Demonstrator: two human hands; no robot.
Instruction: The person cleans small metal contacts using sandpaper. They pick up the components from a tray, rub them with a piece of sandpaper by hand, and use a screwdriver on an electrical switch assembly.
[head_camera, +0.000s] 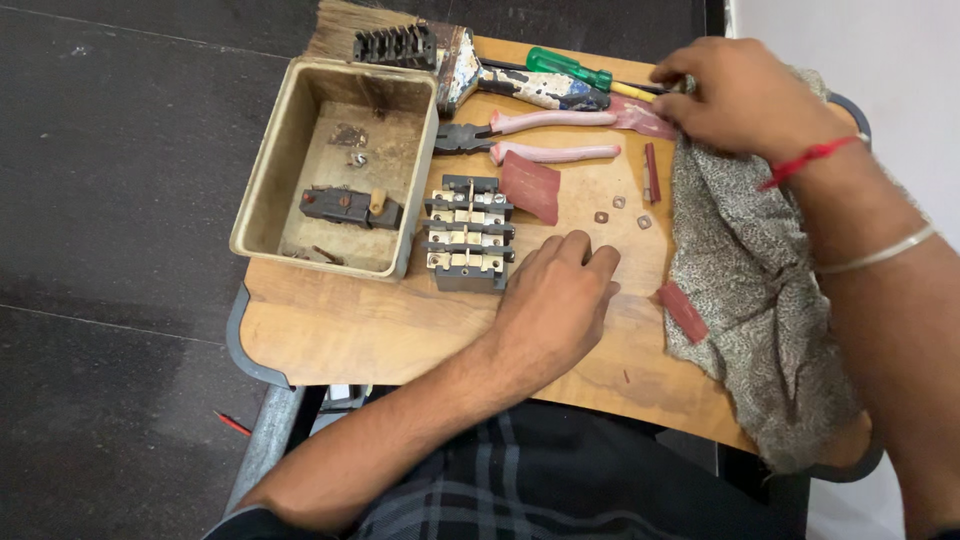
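Note:
My left hand (553, 300) rests knuckles-up on the wooden board (350, 330), fingers curled, just right of a dark switch block with brass contacts (467, 233). It holds nothing that I can see. My right hand (735, 97) reaches to the board's far right corner, fingers closed at the tip of a green-handled screwdriver (570, 68) and a reddish strip (640, 117); the grip itself is hidden. A red thread and a metal bangle are on that wrist.
A beige metal box (262, 190) holding a dark part stands at the left. Behind it lie a paint-stained brush (470, 70) and pink-handled pliers (550, 135). Sandpaper pieces (530, 185), small washers (620, 208) and a mottled cloth (750, 280) cover the right side.

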